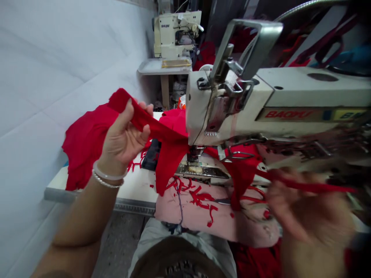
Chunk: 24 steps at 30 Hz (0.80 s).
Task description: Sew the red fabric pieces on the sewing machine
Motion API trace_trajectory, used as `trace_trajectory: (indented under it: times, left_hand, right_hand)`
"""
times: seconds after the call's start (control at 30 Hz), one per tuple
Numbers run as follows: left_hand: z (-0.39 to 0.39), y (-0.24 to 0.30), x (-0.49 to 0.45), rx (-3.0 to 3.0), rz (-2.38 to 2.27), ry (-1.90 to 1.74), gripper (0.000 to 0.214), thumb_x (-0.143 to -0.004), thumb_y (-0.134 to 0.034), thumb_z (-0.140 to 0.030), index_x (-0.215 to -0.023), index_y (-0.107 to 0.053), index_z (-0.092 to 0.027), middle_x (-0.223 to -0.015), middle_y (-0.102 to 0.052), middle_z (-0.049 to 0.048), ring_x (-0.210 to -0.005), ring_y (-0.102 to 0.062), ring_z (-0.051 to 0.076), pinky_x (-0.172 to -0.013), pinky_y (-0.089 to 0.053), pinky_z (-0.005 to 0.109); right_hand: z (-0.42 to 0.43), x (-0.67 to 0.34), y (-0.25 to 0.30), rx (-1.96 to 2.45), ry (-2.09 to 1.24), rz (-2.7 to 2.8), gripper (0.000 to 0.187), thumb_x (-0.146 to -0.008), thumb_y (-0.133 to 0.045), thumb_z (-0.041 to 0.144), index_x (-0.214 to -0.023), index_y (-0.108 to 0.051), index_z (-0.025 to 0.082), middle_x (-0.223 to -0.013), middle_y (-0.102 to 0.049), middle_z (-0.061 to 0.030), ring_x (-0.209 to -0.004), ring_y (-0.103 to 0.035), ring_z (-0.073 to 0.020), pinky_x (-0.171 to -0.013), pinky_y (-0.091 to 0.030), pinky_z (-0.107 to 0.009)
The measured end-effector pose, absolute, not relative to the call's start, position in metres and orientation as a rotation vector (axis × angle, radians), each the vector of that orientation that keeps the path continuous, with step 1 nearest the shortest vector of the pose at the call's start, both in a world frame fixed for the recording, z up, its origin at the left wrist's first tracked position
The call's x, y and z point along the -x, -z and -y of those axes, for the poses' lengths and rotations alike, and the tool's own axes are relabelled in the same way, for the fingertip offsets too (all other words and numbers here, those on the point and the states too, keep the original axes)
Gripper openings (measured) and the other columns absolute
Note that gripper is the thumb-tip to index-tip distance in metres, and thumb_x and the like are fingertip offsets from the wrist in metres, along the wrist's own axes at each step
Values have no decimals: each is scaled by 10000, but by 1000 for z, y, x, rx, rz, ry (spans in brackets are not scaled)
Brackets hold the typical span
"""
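My left hand (123, 141) is raised left of the sewing machine's needle area, its thumb and fingers closed on a red fabric piece (171, 148). That piece runs from my fingers to under the presser foot (194, 151), with one corner hanging over the front. Red fabric (242, 173) also comes out on the right side of the needle. My right hand (310, 208), blurred by motion, is at the lower right with a narrow red fabric strip (319, 187) held at its fingers. The white sewing machine (307, 92) hides part of the cloth behind its head.
A heap of red fabric (87, 143) lies on the table's left end. Red scraps (203, 199) and scissors (255, 194) lie on the pink padded front edge (185, 214). Another sewing machine (174, 34) stands behind. A white wall (43, 77) borders the left.
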<state>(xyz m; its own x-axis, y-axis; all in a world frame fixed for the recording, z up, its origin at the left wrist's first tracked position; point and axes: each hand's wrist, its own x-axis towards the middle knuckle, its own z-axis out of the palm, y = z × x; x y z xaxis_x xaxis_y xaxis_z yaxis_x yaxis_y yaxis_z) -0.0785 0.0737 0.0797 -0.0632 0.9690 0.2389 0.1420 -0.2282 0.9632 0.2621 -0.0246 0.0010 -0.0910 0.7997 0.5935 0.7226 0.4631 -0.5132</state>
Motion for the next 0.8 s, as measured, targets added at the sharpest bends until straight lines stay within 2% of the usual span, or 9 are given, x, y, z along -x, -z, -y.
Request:
trace_trajectory:
  times: [0.03, 0.1, 0.13, 0.23, 0.3, 0.53, 0.63, 0.8]
  left_hand:
    - [-71, -74, 66, -1564, -1226, -1365, 400, -1023, -321, -420, -1242, -604, -244, -1200, -672, 58, -1137, -643, 209, -773, -615, 316]
    - [-61, -56, 45, -1909, -1162, -1286, 316, -1002, -423, -355, -1174, -646, -210, -1090, -708, 60, -1016, -688, 194, -826, -611, 338]
    - [-56, -45, 38, -2140, -1126, -1216, 273, -991, -457, -289, -1149, -661, -197, -1082, -713, 62, -1002, -690, 187, -864, -601, 343]
    - [-41, -10, 26, -2824, -1024, -919, 271, -975, -451, -140, -1135, -670, -141, -1147, -691, 108, -1095, -646, 209, -922, -572, 357]
    - [-33, 6, 25, -3041, -1076, -749, 270, -966, -462, -125, -1159, -648, -100, -1183, -662, 143, -1137, -608, 248, -893, -575, 380]
    - [-13, -2, 18, -3051, -1402, -368, 353, -944, -476, -110, -1283, -571, -101, -1243, -628, 120, -1036, -610, 265, -681, -562, 382]
    - [-10, -4, 13, -3037, -1448, -362, 352, -959, -470, -143, -1296, -570, -130, -1289, -613, 102, -1083, -598, 274, -712, -549, 402]
    - [-11, -1, 13, -3055, -1370, -368, 344, -985, -403, -131, -1281, -572, -88, -1306, -613, 109, -1150, -573, 240, -764, -529, 347]
  right_hand:
    - [18, -242, 1, 1164, -182, 1749, 459, -1019, -218, 341, -1343, -544, 334, -951, -693, -95, -805, -694, -235, -681, -594, -416]
    - [5, -206, 8, 1110, -178, 1829, 257, -947, -526, 268, -1160, -667, 291, -1001, -702, -58, -894, -681, -211, -769, -591, -375]
    - [0, -192, 14, 1073, -49, 1946, 230, -928, -552, 216, -1117, -684, 227, -1023, -706, -77, -948, -670, -217, -820, -582, -378]
    - [-5, -174, 31, 1063, 303, 2147, 250, -889, -564, 108, -1114, -673, 105, -1114, -698, -141, -1075, -627, -259, -876, -553, -403]
    - [-3, -173, 38, 1102, 385, 2147, 297, -868, -578, 86, -1156, -648, 98, -1151, -690, -139, -1081, -618, -274, -850, -545, -415]
    - [0, -171, 34, 1137, 57, 1946, 260, -885, -534, 78, -1121, -625, 140, -1085, -694, -108, -1027, -625, -223, -934, -538, -412]
    - [-1, -167, 34, 1135, 175, 2071, 255, -891, -545, 105, -1127, -641, 117, -1152, -690, -101, -1083, -599, -247, -929, -538, -417]
    - [-1, -171, 35, 1149, 314, 2181, 236, -913, -525, 129, -1095, -668, 85, -1192, -683, -101, -1102, -583, -264, -889, -534, -414]
